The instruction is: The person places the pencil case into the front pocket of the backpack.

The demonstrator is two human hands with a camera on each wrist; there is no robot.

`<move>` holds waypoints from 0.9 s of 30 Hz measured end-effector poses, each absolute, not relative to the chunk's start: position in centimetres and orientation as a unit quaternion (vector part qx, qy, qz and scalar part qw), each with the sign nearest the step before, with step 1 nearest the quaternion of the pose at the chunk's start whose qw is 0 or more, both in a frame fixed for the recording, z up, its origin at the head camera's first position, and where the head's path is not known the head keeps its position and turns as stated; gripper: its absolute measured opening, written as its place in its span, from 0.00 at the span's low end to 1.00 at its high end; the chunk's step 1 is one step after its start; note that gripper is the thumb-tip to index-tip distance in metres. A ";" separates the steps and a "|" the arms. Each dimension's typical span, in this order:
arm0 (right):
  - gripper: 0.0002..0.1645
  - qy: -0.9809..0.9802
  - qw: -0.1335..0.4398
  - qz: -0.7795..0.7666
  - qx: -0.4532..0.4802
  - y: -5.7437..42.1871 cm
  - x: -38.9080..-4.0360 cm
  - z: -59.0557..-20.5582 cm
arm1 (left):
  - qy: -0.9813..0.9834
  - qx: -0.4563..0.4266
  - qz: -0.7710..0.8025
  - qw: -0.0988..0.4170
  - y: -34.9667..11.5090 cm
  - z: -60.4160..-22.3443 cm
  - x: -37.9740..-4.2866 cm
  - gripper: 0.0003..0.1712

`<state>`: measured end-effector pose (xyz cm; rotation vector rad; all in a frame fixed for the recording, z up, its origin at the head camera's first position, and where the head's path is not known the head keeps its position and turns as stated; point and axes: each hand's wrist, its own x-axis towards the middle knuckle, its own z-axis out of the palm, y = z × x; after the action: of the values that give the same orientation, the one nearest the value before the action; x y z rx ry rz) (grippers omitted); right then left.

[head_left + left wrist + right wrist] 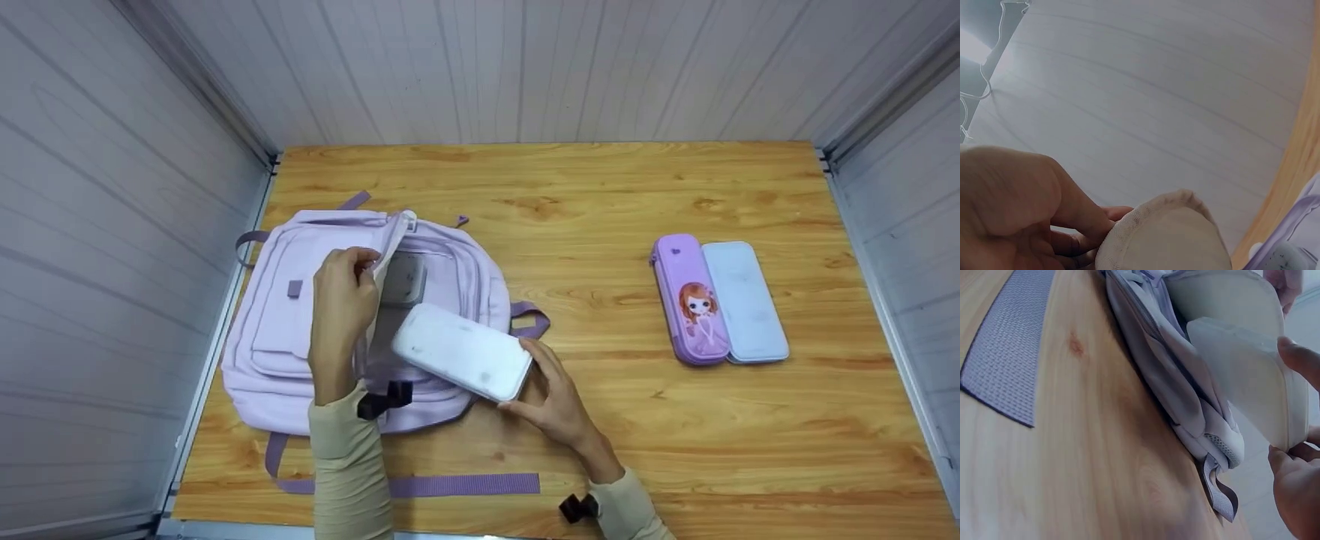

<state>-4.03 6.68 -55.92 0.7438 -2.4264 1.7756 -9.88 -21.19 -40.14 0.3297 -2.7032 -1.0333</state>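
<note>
A lilac backpack (285,330) lies on the table with its opening lifted. My left hand (341,304) pinches the edge of its front panel, whose pale lining (1168,242) shows in the left wrist view. My right hand (559,401) grips one end of a pale rectangular case (461,352), thumb on one side and fingers on the other. The far end of this case tilts into the bag's opening. A greyish case (405,279) sits inside the bag, partly covered by the raised panel.
To the right, a purple pencil case (690,315) with a cartoon girl lies beside a pale blue case (746,304). A purple strap (465,485) stretches along the wooden table's (600,225) front. Pale panel walls (480,67) enclose the back and sides.
</note>
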 end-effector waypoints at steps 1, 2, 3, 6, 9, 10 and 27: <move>0.56 -0.783 0.017 0.572 0.245 6.6 -4.1 -56.4 | -0.922 0.113 -0.352 0.114 -21.2 -40.1 -9.9 0.15; 0.56 -0.785 0.014 0.567 0.250 6.5 -4.1 -56.9 | -0.922 0.114 -0.352 0.115 -21.2 -40.1 -9.9 0.15; 0.57 -0.785 0.007 0.565 0.256 6.4 -4.2 -57.4 | -0.922 0.114 -0.352 0.116 -21.2 -40.1 -9.9 0.14; 0.57 -0.787 -0.006 0.553 0.273 6.1 -4.4 -57.9 | -0.922 0.111 -0.351 0.118 -21.1 -40.1 -9.9 0.14; 0.57 -0.793 -0.022 0.540 0.281 5.9 -4.6 -58.0 | -0.922 0.109 -0.351 0.119 -21.1 -40.1 -9.9 0.14; 0.58 -0.796 -0.025 0.535 0.283 5.8 -4.6 -57.9 | -0.922 0.109 -0.352 0.119 -21.1 -40.1 -9.9 0.14; 0.50 -0.796 0.051 0.557 0.233 4.0 -5.1 -57.7 | -0.921 0.105 -0.354 0.127 -20.9 -40.5 -9.8 0.15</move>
<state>-5.07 4.04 -57.68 0.7076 -2.4212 1.6945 -9.83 -20.91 -40.49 0.3041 -2.6793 -1.0312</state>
